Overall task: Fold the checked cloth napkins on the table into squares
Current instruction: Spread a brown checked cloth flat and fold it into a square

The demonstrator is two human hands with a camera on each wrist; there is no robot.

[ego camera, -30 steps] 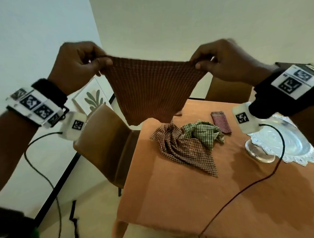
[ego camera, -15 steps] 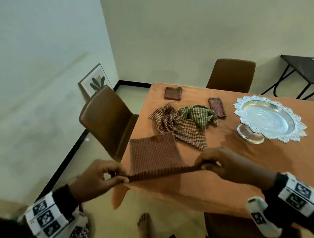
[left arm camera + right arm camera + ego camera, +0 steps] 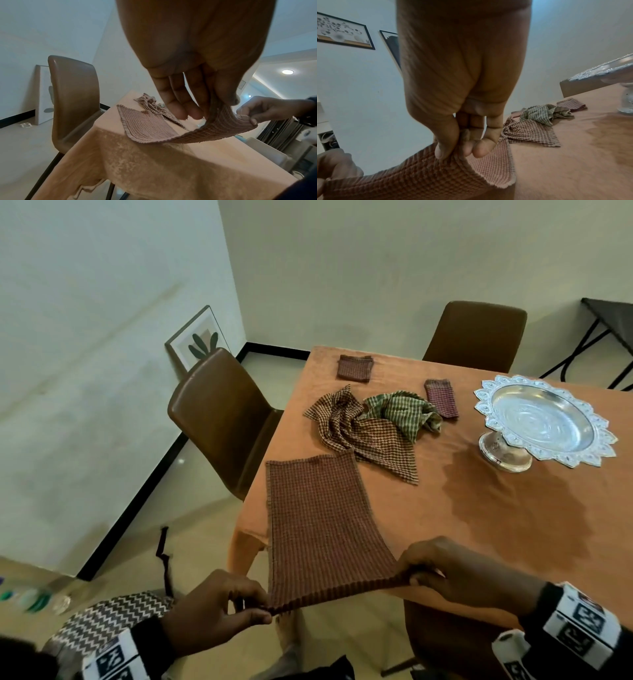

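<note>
A red-brown checked napkin (image 3: 318,522) lies stretched over the near left corner of the orange table (image 3: 513,525), its near edge lifted off the table. My left hand (image 3: 219,607) pinches the near left corner, my right hand (image 3: 455,570) the near right corner. The left wrist view shows the napkin (image 3: 145,128) and thumb and fingers (image 3: 180,112) on its edge. In the right wrist view the thumb (image 3: 445,142) presses the napkin (image 3: 419,175) against the fingers. A brown checked napkin (image 3: 363,436) and a green one (image 3: 404,412) lie crumpled together beyond it.
Two small folded napkins (image 3: 354,368) (image 3: 442,397) lie farther back. A silver pedestal dish (image 3: 544,422) stands at the right. Brown chairs stand at the left side (image 3: 219,412) and the far side (image 3: 476,333). A framed picture (image 3: 198,340) leans against the wall.
Both hands have brought the red-brown napkin down from head height onto the table, then drawn its near edge toward me, so more cloth lies flat.
</note>
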